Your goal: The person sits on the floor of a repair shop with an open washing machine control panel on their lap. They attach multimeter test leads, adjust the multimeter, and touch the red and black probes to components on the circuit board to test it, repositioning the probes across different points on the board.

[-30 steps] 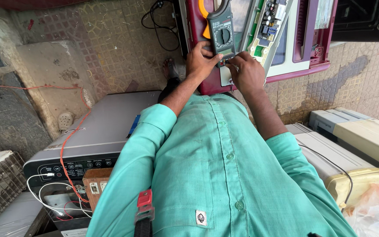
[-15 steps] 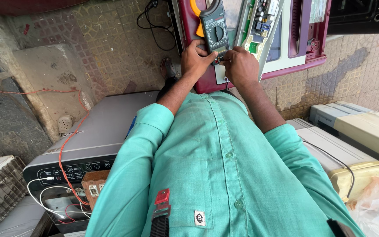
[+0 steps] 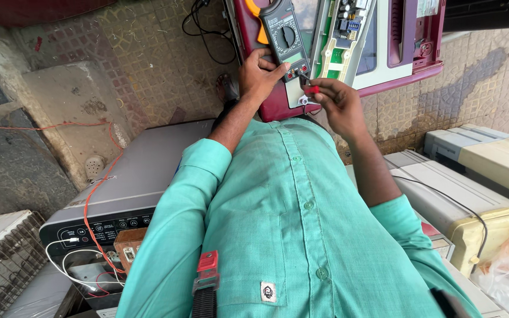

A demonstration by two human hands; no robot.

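The left hand [image 3: 260, 73] still clamps the clamp meter [image 3: 284, 35]. At its 3 o'clock, the right hand [image 3: 334, 103] has now pinched a red probe plug [image 3: 311, 89], near the meter's sockets.

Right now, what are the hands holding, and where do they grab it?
The left hand grips the clamp meter by its lower body. The right hand pinches a red probe plug at its end.
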